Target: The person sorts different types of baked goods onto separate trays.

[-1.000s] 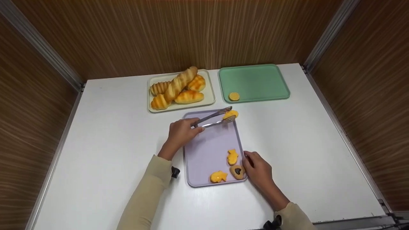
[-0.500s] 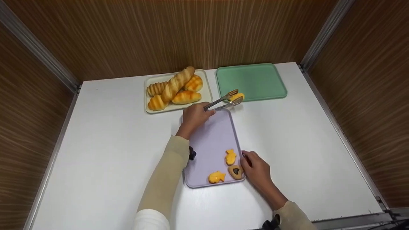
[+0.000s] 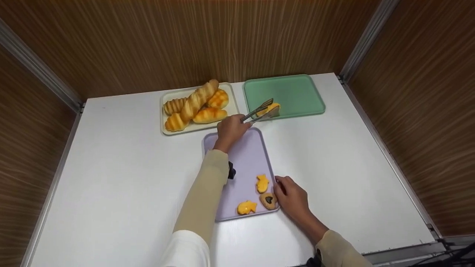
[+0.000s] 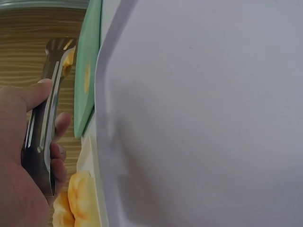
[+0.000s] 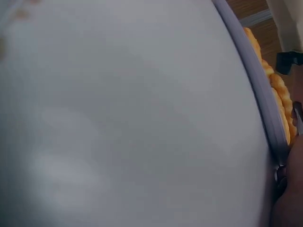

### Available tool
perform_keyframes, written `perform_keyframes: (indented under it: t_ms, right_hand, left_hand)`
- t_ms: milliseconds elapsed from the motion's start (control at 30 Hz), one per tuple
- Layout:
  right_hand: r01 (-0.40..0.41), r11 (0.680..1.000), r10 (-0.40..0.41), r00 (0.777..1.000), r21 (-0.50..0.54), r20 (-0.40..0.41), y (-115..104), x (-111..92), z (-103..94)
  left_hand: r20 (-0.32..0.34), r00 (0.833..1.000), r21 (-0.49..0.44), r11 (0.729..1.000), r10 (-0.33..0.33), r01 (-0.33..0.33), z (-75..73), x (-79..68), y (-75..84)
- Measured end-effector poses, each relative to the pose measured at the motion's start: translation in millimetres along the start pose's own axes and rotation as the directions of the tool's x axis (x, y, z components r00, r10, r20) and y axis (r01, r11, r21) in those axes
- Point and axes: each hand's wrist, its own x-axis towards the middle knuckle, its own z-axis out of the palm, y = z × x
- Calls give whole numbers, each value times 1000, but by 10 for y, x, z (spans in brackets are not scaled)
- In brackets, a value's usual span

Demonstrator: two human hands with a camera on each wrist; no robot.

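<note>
My left hand [image 3: 233,129] grips metal tongs [image 4: 42,123], reaching across the far end of a purple tray [image 3: 245,155]. Between the tong tips is a yellow cookie [image 3: 274,106], over the front left corner of a green tray [image 3: 297,92]. A round cookie [image 4: 87,78] lies on that green tray, partly hidden by the tongs in the head view. My right hand [image 3: 293,198] holds the purple tray's right rim near its front corner. Beside it on the tray are two yellow fish-shaped cookies [image 3: 262,184] and a brown cookie [image 3: 268,200] with a dark heart.
At the back left stands a cream tray [image 3: 235,105] piled with several breads [image 3: 209,115], left of the green tray. All the trays rest on a white table [image 3: 126,167]. Wood-patterned panels [image 3: 167,40] wall it at the back and sides.
My left hand has carried the tongs and yellow cookie from the purple tray's far right corner away to the green tray's front left corner. My right hand keeps its place at the rim.
</note>
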Motion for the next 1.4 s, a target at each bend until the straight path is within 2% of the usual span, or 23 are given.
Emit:
perform_keyframes:
  t_ms: [400, 533, 900, 1033, 1167, 1267, 1400]
  right_hand:
    - [-17, 999, 17, 1000, -38, 14, -26, 4, 9]
    - [-20, 999, 21, 999, -27, 25, -40, 0, 6]
    - [-21, 1000, 22, 1000, -23, 16, -12, 0, 4]
    - [-46, 999, 47, 998, -15, 30, -19, 1, 4]
    - [-69, 998, 69, 996, -4, 53, -38, 8, 1]
    - [-67, 998, 67, 996, -10, 51, -50, 16, -4]
    - [-80, 997, 80, 995, -3, 62, -44, 26, -21]
  left_hand:
    - [22, 998, -33, 998, -50, 51, 156, 106, 30]
    - [28, 997, -43, 997, -69, 70, 151, 104, 45]
    - [29, 997, -77, 995, -69, 71, 85, 53, 34]
    - [-4, 999, -57, 997, -49, 48, -5, -27, 35]
    - [-46, 999, -39, 999, -10, 8, -95, -174, 18]
    - [-68, 998, -38, 999, 9, -11, -177, -331, 1]
    - [-75, 997, -29, 999, 17, -20, -303, -614, -15]
